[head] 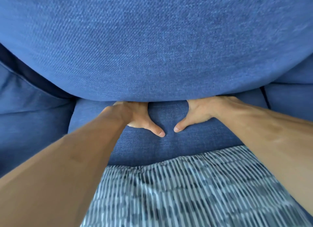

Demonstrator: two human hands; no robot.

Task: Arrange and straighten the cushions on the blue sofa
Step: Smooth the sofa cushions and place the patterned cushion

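A large blue back cushion (152,43) fills the upper part of the head view, very close to the camera. Its lower edge rests on the blue seat cushion (169,145). My left hand (135,118) and my right hand (201,111) lie side by side on the seat, palms down. Their fingers are tucked under the back cushion's lower edge and hidden there. Only the two thumbs show, spread out on the seat and pointing at each other, a small gap between them. Whether the hidden fingers grip the cushion cannot be seen.
Another blue seat cushion (25,121) lies to the left, and more sofa upholstery (291,94) shows at the right, past a dark seam. My striped blue-and-white clothing (186,193) covers the front edge of the seat at the bottom.
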